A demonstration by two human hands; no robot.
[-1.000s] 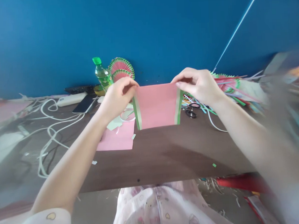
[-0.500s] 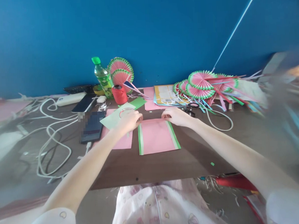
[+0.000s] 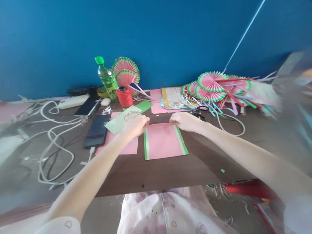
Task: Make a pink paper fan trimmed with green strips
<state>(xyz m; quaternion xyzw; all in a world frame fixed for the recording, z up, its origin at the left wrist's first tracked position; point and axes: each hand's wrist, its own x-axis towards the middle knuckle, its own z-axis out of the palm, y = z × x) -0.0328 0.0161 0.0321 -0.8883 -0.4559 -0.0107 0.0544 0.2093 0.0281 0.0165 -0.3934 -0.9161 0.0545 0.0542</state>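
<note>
A pink paper sheet (image 3: 163, 141) with green and white strips along both side edges lies flat on the brown table (image 3: 163, 173). My left hand (image 3: 135, 125) pinches its far left corner, fingers closed on the paper's top edge. My right hand (image 3: 184, 121) pinches the far right corner the same way. Both hands rest on the table at the sheet's far edge.
A second pink sheet (image 3: 126, 147) lies left of it, with a dark phone (image 3: 96, 131) and white cables (image 3: 53, 135) beyond. Behind stand a red spool (image 3: 124, 96), a green-capped bottle (image 3: 105, 77), scissors (image 3: 200, 111) and pink-green paper fans (image 3: 211, 87).
One second ago both hands held the sheet up in the air; they have lowered it flat onto the table. Since half a second ago almost nothing has moved.
</note>
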